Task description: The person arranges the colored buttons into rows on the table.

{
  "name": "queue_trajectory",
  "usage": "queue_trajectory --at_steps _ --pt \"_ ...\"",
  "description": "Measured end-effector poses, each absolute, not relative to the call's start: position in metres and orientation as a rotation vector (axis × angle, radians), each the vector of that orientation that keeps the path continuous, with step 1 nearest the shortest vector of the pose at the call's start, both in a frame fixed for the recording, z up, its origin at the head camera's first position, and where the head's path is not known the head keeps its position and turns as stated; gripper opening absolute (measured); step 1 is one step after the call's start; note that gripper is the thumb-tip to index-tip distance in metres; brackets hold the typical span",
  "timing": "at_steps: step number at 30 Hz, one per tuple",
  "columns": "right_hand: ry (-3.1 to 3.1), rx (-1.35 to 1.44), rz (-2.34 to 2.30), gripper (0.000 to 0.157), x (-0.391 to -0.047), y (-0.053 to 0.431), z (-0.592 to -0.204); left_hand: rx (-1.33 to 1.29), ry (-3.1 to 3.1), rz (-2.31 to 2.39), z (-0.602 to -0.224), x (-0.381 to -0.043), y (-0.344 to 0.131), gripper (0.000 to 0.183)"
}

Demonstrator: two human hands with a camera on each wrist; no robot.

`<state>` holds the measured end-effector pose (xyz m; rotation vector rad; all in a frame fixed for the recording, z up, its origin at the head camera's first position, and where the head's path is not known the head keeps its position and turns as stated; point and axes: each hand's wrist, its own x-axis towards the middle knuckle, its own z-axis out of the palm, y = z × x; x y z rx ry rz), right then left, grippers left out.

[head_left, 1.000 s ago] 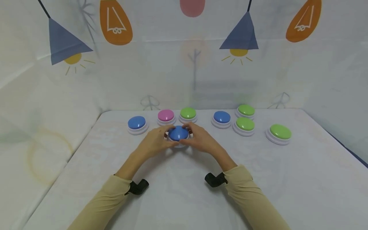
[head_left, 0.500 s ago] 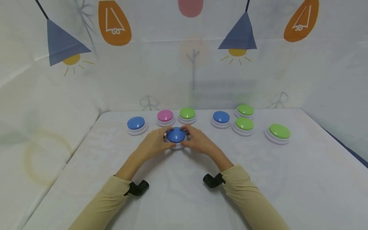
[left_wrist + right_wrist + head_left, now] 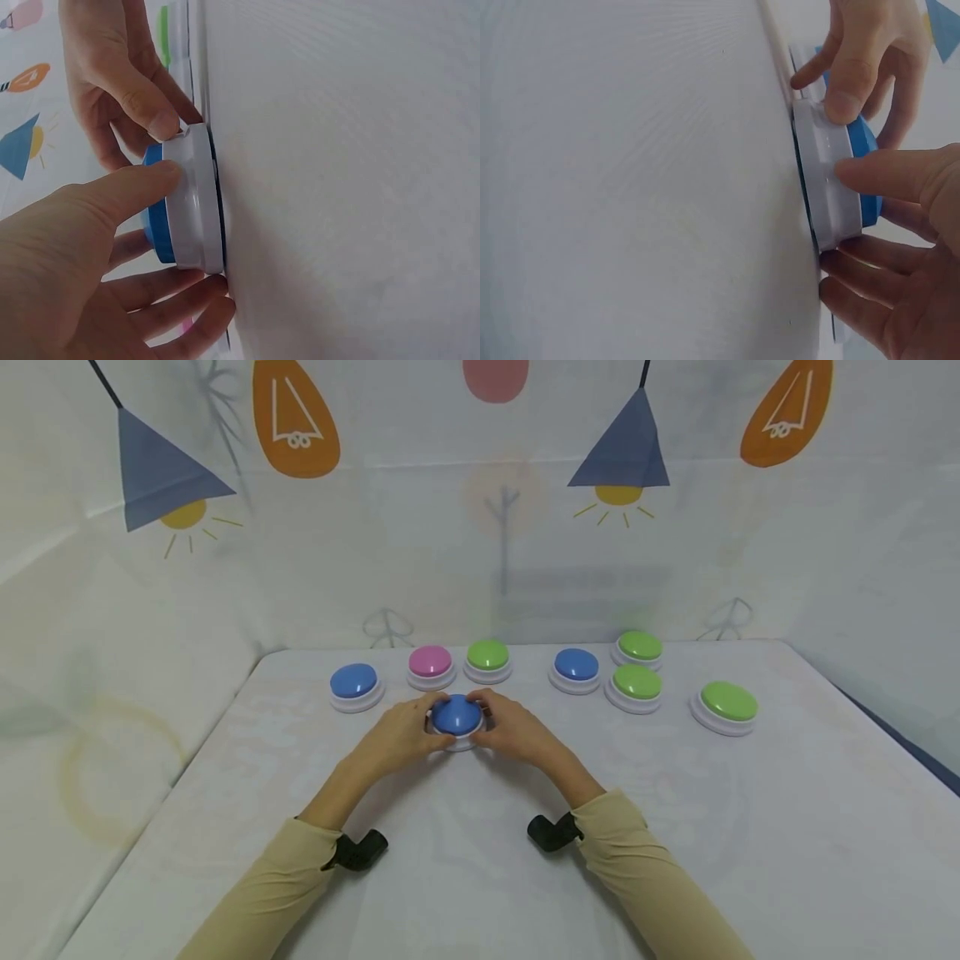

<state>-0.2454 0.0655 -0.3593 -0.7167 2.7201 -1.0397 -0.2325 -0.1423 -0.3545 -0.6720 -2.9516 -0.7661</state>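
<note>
The left hand (image 3: pixel 399 732) and the right hand (image 3: pixel 517 731) reach forward, with palms turned toward each other. Between them is the blue push button (image 3: pixel 456 716); both hands grip its white base (image 3: pixel 196 202) with curved fingers, the thumbs on the near side. Beyond the left fingertips stands a pink push button (image 3: pixel 430 661), beyond the right ones a green push button (image 3: pixel 487 655).

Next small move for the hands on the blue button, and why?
Probably loosen the left hand and right hand together: they grip opposite sides of the blue button, whose white base looks roughly level and down on the table.
</note>
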Motion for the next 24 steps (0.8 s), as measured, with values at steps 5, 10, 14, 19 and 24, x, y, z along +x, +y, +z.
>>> queue_trajectory --at_steps 5,10,14,19,24 --pt "2.706 -0.713 -1.054 0.059 -0.2458 0.0656 -0.3598 -0.674 -2.958 -0.774 -0.3556 -0.2329 -0.1422 0.063" --pt "2.688 -0.713 -1.073 0.058 -0.2455 0.0661 -0.3596 -0.674 -2.960 -0.758 -0.3550 -0.2312 -0.1429 0.064" --pt "2.691 -0.708 -1.072 0.059 -0.2454 0.0661 -0.3594 -0.664 -2.966 -0.765 -0.3544 -0.2312 -0.1427 0.066" --pt "2.669 -0.693 -1.086 0.061 -0.2455 0.0664 -0.3583 -0.657 -2.976 -0.768 -0.3535 -0.2310 -0.1423 0.067" --pt "2.654 -0.675 -1.104 0.063 -0.2454 0.0691 -0.3576 -0.659 -2.974 -0.751 -0.3518 -0.2312 -0.1430 0.067"
